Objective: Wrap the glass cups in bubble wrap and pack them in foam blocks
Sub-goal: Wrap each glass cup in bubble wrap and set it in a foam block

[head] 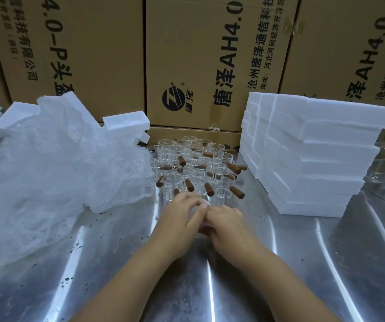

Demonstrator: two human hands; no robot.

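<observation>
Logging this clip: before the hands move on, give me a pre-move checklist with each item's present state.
1. Both hands on one item: left hand and right hand meet together: ok.
2. Item fully wrapped: hidden by fingers: cannot tell.
3. Crumpled clear bubble wrap pile within reach at left: ok.
4. Stack of white foam blocks ready at right: ok.
5. Clear glass cups with brown wooden handles stand upright, clustered: ok.
6. Steel table surface clean: dark specks: not ok.

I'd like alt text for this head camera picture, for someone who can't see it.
Two bare hands, left hand and right hand, meet on a steel table, closed around something clear. Beyond them stand clear glass cups with brown wooden handles, crumpled bubble wrap to the left, stacked white foam blocks to the right.
</observation>
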